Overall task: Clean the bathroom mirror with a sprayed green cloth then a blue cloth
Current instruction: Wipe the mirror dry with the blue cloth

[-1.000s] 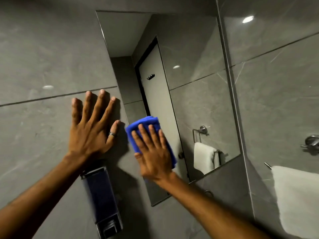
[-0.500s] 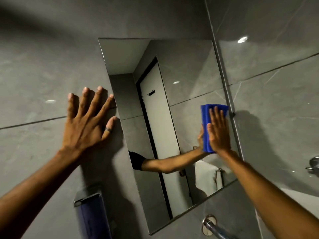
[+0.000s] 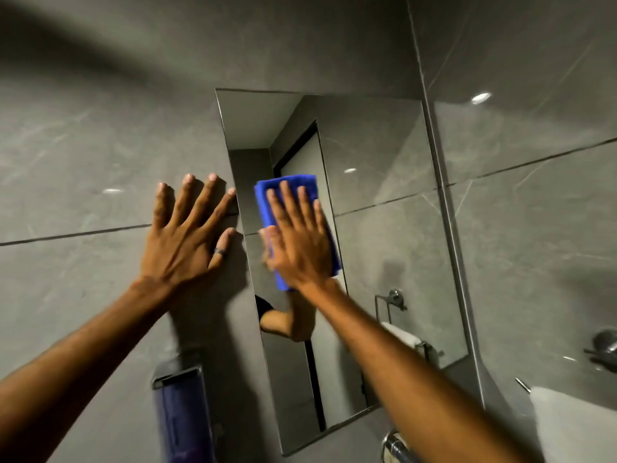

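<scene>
A rectangular mirror (image 3: 377, 248) hangs on the grey tiled wall. My right hand (image 3: 298, 242) presses a folded blue cloth (image 3: 287, 188) flat against the glass near the mirror's left edge, at mid height. My left hand (image 3: 188, 235) lies flat on the wall tile just left of the mirror, fingers spread, a ring on one finger; it holds nothing. The mirror reflects my forearm, a door and a towel ring. No green cloth is in view.
A wall-mounted soap dispenser (image 3: 182, 412) sits below my left forearm. A chrome fitting (image 3: 395, 444) juts out under the mirror. On the right wall hang a white towel (image 3: 574, 429) and a chrome hook (image 3: 604, 345).
My right hand has slid the blue cloth from the mirror's right edge back to its left side. My left hand stays planted on the wall. My head has tilted slightly.
</scene>
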### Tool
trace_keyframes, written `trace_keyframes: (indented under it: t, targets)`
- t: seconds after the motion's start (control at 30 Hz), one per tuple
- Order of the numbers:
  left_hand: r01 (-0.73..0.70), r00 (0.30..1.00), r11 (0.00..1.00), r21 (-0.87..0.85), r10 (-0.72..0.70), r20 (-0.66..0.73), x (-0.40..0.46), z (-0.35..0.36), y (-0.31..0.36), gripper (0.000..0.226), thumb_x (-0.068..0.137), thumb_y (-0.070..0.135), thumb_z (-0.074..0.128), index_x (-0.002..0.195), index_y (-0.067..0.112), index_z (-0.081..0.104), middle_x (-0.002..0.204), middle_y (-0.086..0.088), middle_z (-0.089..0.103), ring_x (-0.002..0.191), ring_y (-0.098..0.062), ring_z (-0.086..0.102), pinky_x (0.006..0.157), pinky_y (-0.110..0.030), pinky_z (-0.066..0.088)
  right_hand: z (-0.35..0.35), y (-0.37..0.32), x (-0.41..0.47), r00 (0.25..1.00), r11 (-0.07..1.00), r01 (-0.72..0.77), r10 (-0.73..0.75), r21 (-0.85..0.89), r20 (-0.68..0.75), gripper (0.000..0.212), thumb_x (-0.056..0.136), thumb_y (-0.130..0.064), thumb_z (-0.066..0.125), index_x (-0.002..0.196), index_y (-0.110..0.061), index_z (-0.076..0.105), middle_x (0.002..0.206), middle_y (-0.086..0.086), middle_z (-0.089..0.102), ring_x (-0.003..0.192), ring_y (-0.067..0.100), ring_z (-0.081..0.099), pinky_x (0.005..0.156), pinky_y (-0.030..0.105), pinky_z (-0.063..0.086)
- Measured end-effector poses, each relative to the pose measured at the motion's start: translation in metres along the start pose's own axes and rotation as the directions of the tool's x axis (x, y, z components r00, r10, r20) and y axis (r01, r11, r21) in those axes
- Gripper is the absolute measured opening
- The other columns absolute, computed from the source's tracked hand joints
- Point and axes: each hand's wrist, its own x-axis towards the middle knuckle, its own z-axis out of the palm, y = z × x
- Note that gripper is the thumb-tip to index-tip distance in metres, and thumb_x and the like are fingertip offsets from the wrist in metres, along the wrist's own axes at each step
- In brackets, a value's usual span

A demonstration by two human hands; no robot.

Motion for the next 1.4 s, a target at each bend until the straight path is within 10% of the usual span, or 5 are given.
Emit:
trace_keyframes:
  t: [0.23, 0.67, 0.87, 1.1, 1.4]
  targets:
    - [0.093, 0.995, 0.994, -0.061, -0.095, -0.025, 0.010, -0.001, -0.012, 0.076, 0.096, 0.054, 0.017, 0.164, 0.020, 0.019, 0.174, -0.013, 0.012, 0.161, -0.035, 0.002, 0.130, -0.059, -0.002, 0.003, -0.016, 0.032, 0.990, 0.990, 0.139, -0.139, -0.006, 0.020, 0.059, 0.104, -0.040, 0.032, 0.159, -0.024, 0.017, 0.169, 0.001, 0.013, 0.157, 0.024, 0.005, 0.127, 0.051, 0.007]
    - [0.108, 0.985, 0.992, 0.060, -0.098, -0.145, 0.021, 0.012, -0.015, 0.072, 0.100, 0.057, 0.021, 0.165, 0.028, 0.015, 0.175, -0.011, 0.009, 0.162, -0.036, -0.004, 0.128, -0.065, 0.002, -0.067, 0.231, 0.064, 0.851, 0.854, -0.519, 0.512, -0.038, -0.116, 0.055, 0.108, -0.029, 0.021, 0.160, -0.017, 0.010, 0.169, 0.008, 0.011, 0.156, 0.027, 0.013, 0.126, 0.049, 0.012]
    - [0.118, 0.986, 0.991, 0.061, -0.110, -0.122, 0.022, 0.010, -0.013, 0.072, 0.100, 0.057, 0.020, 0.165, 0.027, 0.013, 0.175, -0.010, 0.008, 0.162, -0.035, -0.004, 0.127, -0.065, 0.003, -0.038, 0.096, 0.100, 0.989, 0.990, -0.126, 0.120, -0.069, -0.082, 0.060, 0.102, -0.041, 0.018, 0.159, -0.023, 0.013, 0.168, 0.003, 0.014, 0.156, 0.025, 0.011, 0.127, 0.049, 0.009]
    - [0.129, 0.983, 0.991, 0.039, -0.122, -0.136, 0.021, 0.010, -0.010, 0.075, 0.098, 0.055, 0.020, 0.163, 0.016, 0.025, 0.173, -0.014, 0.016, 0.162, -0.038, 0.006, 0.128, -0.065, 0.005, -0.008, -0.053, 0.148, 0.983, 0.981, 0.178, -0.181, -0.078, -0.034, 0.059, 0.103, -0.042, 0.023, 0.159, -0.026, 0.016, 0.169, 0.000, 0.011, 0.157, 0.025, 0.005, 0.127, 0.049, 0.003]
    - [0.138, 0.979, 0.988, 0.063, -0.126, -0.162, 0.003, 0.017, 0.002, 0.078, 0.096, 0.054, 0.026, 0.163, 0.014, 0.024, 0.173, -0.017, 0.014, 0.161, -0.041, 0.007, 0.127, -0.066, 0.010, -0.035, 0.073, 0.171, 0.996, 0.999, -0.052, 0.051, -0.011, -0.080, 0.066, 0.101, -0.056, 0.024, 0.159, -0.027, 0.017, 0.169, 0.000, 0.015, 0.157, 0.024, 0.010, 0.127, 0.049, 0.007]
